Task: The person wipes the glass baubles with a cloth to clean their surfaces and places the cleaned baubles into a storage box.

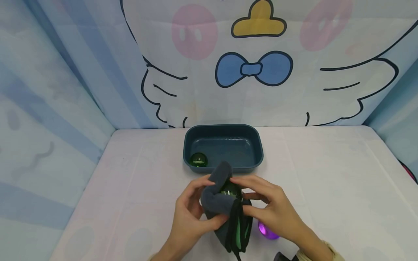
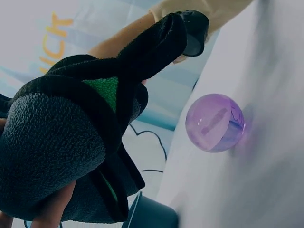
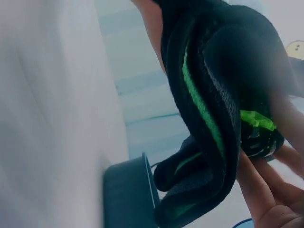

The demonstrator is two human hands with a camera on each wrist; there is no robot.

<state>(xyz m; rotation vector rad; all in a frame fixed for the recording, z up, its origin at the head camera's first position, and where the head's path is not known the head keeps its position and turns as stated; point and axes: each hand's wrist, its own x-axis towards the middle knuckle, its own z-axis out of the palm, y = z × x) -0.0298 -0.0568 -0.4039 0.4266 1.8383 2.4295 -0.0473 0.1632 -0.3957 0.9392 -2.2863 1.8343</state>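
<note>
A dark grey towel [image 1: 216, 200] with black edging and green on its other side is bunched over the near part of the table. My left hand [image 1: 186, 215] grips it from the left, thumb across its front. Within its folds sits a clear green ball [image 1: 230, 189], which my right hand [image 1: 275, 206] holds from the right with curled fingers. The right wrist view shows fingers on two sides of this green ball [image 3: 259, 126], partly covered by the towel [image 3: 218, 52]. A purple transparent ball [image 2: 214, 122] lies on the table, half hidden beneath my right hand in the head view.
Beyond the hands, against the back curtain, stands a dark teal rectangular basin [image 1: 228, 148]. Another green ball [image 1: 198, 159] rests in its near left corner. Printed curtains [image 1: 254, 101] enclose the pale table [image 1: 326, 181] at the back and sides.
</note>
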